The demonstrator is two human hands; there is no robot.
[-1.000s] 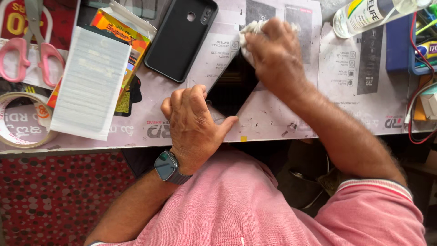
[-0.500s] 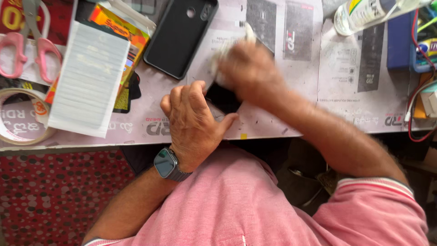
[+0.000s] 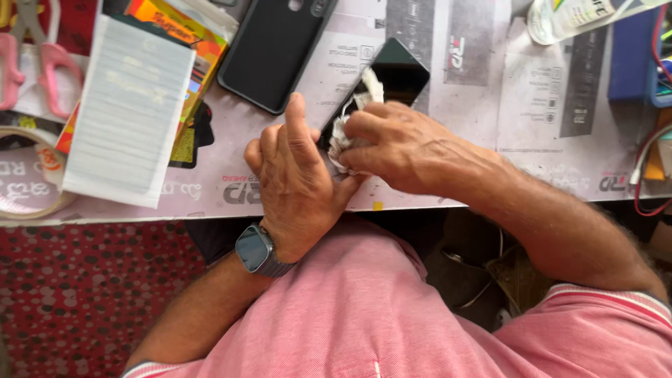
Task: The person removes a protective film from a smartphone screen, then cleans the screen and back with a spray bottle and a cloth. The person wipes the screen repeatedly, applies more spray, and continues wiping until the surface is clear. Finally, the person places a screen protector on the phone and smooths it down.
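Wiping step in hand, by the look of it. Phone (image 3: 400,64) lying face up on table (image 3: 532,168), centre, slightly far, near end hidden under both hands. Right hand (image 3: 402,147) clenched on crumpled white cloth (image 3: 350,122), pressing it onto the dark screen. Left hand (image 3: 294,178) resting at phone's left edge, fingers (image 3: 297,126) loosely extended, apparently steadying rather than gripping; contact with phone not fully visible. Black case (image 3: 273,49) just left of phone, apart from it. White sheet (image 3: 126,115) and tape roll (image 3: 28,175) at far left; bottle (image 3: 581,17) far right. Judged next: firm, even strokes over remaining glass toward far corner, left hand bracing against sliding.
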